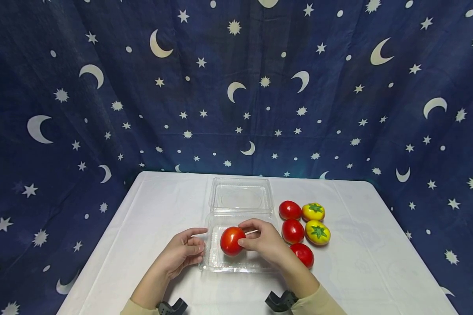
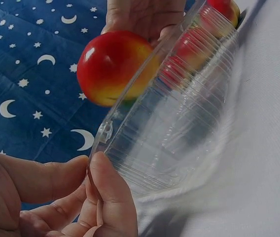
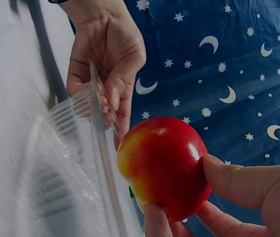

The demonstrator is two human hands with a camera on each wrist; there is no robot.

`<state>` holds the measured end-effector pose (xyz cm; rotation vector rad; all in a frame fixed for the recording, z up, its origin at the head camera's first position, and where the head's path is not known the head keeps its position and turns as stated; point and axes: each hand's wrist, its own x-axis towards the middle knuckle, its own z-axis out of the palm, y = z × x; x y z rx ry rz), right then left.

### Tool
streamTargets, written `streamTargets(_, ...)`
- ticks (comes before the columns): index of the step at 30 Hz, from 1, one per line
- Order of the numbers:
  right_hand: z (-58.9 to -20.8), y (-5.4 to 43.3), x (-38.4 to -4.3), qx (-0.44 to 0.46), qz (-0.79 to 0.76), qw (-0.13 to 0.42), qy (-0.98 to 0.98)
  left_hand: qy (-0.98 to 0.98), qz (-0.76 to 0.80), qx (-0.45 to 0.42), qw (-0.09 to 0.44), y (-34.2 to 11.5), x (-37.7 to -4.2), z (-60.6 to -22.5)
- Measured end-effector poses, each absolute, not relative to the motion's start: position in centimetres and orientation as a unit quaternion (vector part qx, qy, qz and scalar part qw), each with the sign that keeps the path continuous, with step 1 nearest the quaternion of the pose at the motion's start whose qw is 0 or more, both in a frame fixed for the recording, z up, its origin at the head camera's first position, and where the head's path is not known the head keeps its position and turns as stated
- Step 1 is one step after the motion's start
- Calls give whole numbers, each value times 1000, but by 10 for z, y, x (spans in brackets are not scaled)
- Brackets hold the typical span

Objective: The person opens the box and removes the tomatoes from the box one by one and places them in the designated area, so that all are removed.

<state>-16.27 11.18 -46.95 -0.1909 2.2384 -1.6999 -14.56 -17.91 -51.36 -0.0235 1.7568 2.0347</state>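
Observation:
A red tomato (image 1: 231, 241), shading to yellow at its base with a bit of green, is held over the base of a clear plastic clamshell container (image 1: 240, 268). My right hand (image 1: 265, 241) pinches it between thumb and fingers, as the right wrist view shows on the tomato (image 3: 164, 165). At the container's left side, my left hand (image 1: 186, 250) pinches the rim with thumb and forefinger, seen closely in the left wrist view. The container's lid (image 1: 241, 197) lies folded back, away from me.
Right of the container sit three red tomatoes (image 1: 293, 231), the nearest partly hidden by my right forearm. Beside them are two yellow ones (image 1: 317, 232) with green star-shaped tops. A white cloth covers the table (image 1: 362, 262); a dark blue moon-and-star curtain (image 1: 205, 87) hangs behind.

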Motion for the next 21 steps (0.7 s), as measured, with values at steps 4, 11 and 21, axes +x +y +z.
streamTargets(4, -466, 118, -162, -53, -601, 157, 782, 638, 737, -10, 224, -179, -145, -513)
streamTargets(11, -460, 128, -161, -37, -599, 151, 786, 643, 733, -12, 222, -179, -145, -513)
streamTargets(21, -451, 142, -156, -8, -590, 135, 796, 647, 731, -12, 219, -179, -144, -513)
